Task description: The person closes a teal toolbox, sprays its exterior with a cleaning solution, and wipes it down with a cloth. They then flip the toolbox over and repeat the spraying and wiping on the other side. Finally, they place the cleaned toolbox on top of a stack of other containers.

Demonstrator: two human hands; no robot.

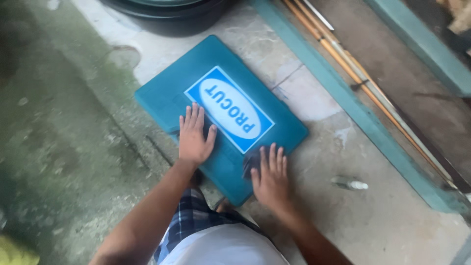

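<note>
Resting flat with fingers spread, the left hand [194, 136] and right hand [270, 177] press on the near edge of a teal plastic tool case [171, 98], gripping nothing. It lies closed, label up, on the concrete floor [353, 225], likely steadied there. A small bottle [349, 184] lies nearby.

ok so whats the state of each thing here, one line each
flat teal plastic case with blue and white label: closed, lying flat on concrete floor
left hand: open, palm pressed on case
right hand: open, fingers on case edge
small pale cylinder: lying on its side
</note>
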